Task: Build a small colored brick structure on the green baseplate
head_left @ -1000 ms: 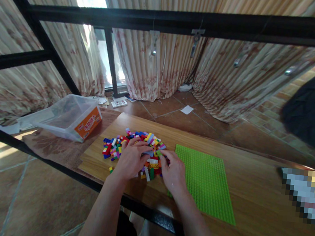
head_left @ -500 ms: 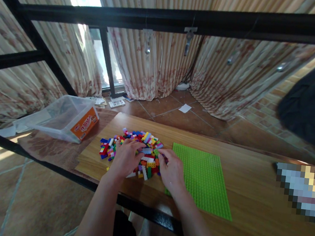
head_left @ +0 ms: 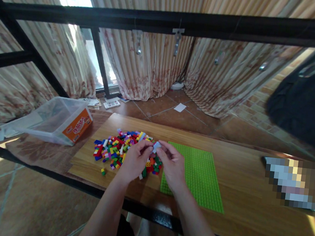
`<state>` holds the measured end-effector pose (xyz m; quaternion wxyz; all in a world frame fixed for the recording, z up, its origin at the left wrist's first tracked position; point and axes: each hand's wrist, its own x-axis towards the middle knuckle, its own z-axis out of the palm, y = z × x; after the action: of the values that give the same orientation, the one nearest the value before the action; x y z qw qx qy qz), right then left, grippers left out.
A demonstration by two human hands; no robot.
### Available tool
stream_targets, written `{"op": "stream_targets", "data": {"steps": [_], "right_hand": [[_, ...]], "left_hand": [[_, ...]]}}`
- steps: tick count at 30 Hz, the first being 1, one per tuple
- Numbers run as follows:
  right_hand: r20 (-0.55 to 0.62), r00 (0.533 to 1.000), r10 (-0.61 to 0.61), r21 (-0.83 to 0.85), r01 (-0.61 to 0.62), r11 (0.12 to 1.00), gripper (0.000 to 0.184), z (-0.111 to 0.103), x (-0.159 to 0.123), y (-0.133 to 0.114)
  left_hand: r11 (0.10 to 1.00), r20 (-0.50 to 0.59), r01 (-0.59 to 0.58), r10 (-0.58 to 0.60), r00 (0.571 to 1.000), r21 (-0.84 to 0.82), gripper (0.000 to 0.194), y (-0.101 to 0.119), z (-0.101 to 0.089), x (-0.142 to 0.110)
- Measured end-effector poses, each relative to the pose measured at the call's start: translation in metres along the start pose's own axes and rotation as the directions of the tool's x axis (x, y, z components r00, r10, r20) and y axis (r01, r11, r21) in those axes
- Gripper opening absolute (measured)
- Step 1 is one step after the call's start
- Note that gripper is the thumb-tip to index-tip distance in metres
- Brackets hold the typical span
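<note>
Above the right part of the brick pile, near the green baseplate, I see both hands meeting at one small light-blue piece. The left hand is half curled, with its thumb and index finger brought together at the left side of this piece. The right hand pinches it from the other side, thumb and index finger nearly closed, and the remaining fingers are folded loosely. From my distance I cannot tell whether the piece is a single brick or several joined ones.

The pile lies on the wooden tabletop, in many colours, and the left hand hides a portion of it. A small yellow-and-green piece lies apart from the pile, closer to the front edge. To the right of the pile the baseplate lies flat, its studs facing up; the right hand and forearm cover some of its left border in my view.

At the left, a clear plastic box with an orange label stands on a brown cloth. Far to the right, a flat object is pixelated, so I cannot say what it is.
</note>
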<state>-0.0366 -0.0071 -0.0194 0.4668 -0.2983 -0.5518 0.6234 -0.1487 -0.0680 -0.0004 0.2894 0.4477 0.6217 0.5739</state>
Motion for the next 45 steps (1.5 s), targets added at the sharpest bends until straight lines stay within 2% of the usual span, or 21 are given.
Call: {"op": "stream_targets", "data": {"steps": [4, 9, 12, 14, 16, 18, 21, 25, 28, 31, 38, 42, 45], "right_hand": [[-0.035, 0.999, -0.014, -0.029, 0.013, 0.999, 0.027, -0.004, 0.000, 0.001], [-0.006, 1.000, 0.003, -0.059, -0.004, 0.998, 0.028, -0.008, 0.001, 0.003], [0.032, 0.999, 0.020, -0.069, -0.018, 0.997, 0.032, -0.010, 0.001, 0.004], [0.058, 0.998, 0.029, -0.104, -0.023, 0.994, 0.034, -0.011, 0.001, 0.006], [0.071, 0.997, 0.025, -0.166, -0.013, 0.986, 0.037, -0.012, 0.001, 0.009], [0.069, 0.998, -0.001, -0.267, 0.019, 0.964, 0.039, -0.012, 0.000, 0.012], [0.047, 0.997, -0.060, -0.440, 0.075, 0.895, 0.038, -0.012, 0.000, 0.015], [0.111, 0.985, -0.132, -0.586, 0.173, 0.792, 0.027, -0.009, 0.001, 0.017], [0.182, 0.974, -0.137, -0.650, 0.224, 0.727, 0.027, -0.004, 0.001, 0.020], [0.218, 0.966, -0.137, -0.671, 0.250, 0.698, 0.028, -0.001, 0.001, 0.023], [0.274, 0.942, -0.195, -0.667, 0.332, 0.667, 0.027, 0.002, -0.005, 0.021], [0.397, 0.893, -0.212, -0.723, 0.446, 0.528, 0.024, 0.002, -0.009, 0.021], [0.442, 0.879, -0.178, -0.768, 0.474, 0.431, 0.025, 0.003, -0.011, 0.023]], "left_hand": [[0.999, 0.004, -0.041, 0.041, 0.999, 0.018, 0.014, 0.003, 0.010, -0.002], [1.000, -0.025, 0.003, -0.004, 1.000, -0.026, 0.016, 0.001, 0.016, -0.005], [0.994, -0.004, 0.050, -0.050, 0.999, -0.097, 0.018, -0.003, 0.015, -0.004], [0.997, -0.012, 0.038, -0.039, 0.999, -0.073, 0.018, -0.007, 0.009, -0.001], [1.000, -0.094, 0.005, -0.004, 0.996, 0.019, 0.018, -0.012, -0.001, 0.002], [0.989, -0.225, -0.004, 0.038, 0.974, 0.151, 0.017, -0.019, -0.016, 0.005], [0.924, -0.358, 0.054, 0.091, 0.929, 0.378, 0.017, -0.027, -0.038, 0.007], [0.763, -0.351, 0.176, 0.071, 0.934, 0.622, 0.018, -0.030, -0.054, 0.004], [0.709, -0.331, 0.202, 0.048, 0.943, 0.676, 0.019, -0.027, -0.055, 0.002], [0.723, -0.330, 0.188, 0.058, 0.942, 0.665, 0.019, -0.027, -0.053, 0.002], [0.831, -0.354, 0.111, 0.107, 0.929, 0.545, 0.024, -0.030, -0.059, 0.003], [0.858, -0.368, 0.119, 0.086, 0.926, 0.500, 0.030, -0.030, -0.057, 0.002], [0.858, -0.336, 0.104, 0.084, 0.938, 0.503, 0.032, -0.031, -0.053, 0.003]]}}
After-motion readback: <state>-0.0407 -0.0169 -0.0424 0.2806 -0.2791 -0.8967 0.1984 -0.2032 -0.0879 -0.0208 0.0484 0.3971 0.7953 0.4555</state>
